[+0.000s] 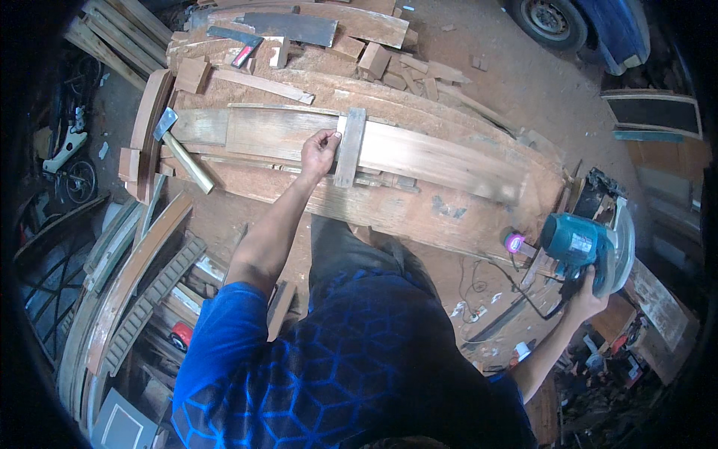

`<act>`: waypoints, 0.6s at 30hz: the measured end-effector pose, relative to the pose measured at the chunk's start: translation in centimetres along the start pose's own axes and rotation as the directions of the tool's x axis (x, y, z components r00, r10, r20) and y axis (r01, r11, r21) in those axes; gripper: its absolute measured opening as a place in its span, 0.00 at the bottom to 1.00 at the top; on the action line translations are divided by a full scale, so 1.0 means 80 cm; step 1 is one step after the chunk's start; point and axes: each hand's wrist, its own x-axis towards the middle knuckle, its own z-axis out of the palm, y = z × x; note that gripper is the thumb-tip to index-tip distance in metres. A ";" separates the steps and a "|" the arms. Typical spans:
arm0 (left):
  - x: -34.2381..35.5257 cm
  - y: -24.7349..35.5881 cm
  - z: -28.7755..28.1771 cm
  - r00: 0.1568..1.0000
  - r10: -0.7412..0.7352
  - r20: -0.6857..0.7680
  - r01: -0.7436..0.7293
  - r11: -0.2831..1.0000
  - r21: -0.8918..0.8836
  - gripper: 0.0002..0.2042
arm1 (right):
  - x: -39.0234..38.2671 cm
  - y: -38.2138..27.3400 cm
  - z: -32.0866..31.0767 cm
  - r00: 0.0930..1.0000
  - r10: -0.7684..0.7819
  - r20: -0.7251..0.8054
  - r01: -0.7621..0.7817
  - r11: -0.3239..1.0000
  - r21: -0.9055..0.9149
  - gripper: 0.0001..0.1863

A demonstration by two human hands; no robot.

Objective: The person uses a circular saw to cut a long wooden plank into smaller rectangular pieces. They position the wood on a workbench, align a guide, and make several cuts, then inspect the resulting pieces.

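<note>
My left hand point(320, 152) is closed, with its thumb and fingertips pinched at the left end of a pale wooden board point(441, 159). Across that board lies a short grey wooden strip point(350, 147), just right of my fingers. Under and left of the hand runs a browner plank point(277, 133) on the workbench point(389, 213). Out to the right, my right hand point(587, 297) grips the handle of a teal circular saw point(576, 239). The saw is held beyond the bench's right end, apart from the board. Its rounded metal side faces right.
A hammer point(183, 150) rests at the bench's left end. At the back are a try square point(241, 46), wood offcuts point(374, 60) and sawdust. A pink-purple roll point(514, 242) is near the right end. Timber pieces point(142, 277) lean at left; a cable point(516, 280) trails below the saw.
</note>
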 end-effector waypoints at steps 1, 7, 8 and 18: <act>0.000 0.001 0.000 1.000 -0.017 -0.004 0.017 1.000 0.012 0.11 | -0.009 -0.006 -0.006 0.999 0.035 -0.010 -0.035 0.998 0.050 0.21; -0.003 0.004 0.009 0.999 -0.005 -0.049 0.010 0.995 0.098 0.10 | -0.065 -0.074 0.038 0.972 0.181 0.148 -0.217 0.936 0.278 0.22; -0.005 0.008 0.012 0.997 -0.009 -0.071 0.017 0.994 0.110 0.10 | -0.075 -0.089 0.051 0.961 0.198 0.192 -0.249 0.921 0.298 0.23; 0.010 0.000 0.003 0.989 -0.054 -0.139 0.032 0.987 -0.159 0.09 | -0.139 -0.127 0.113 0.840 0.237 0.487 -0.324 0.941 0.101 0.22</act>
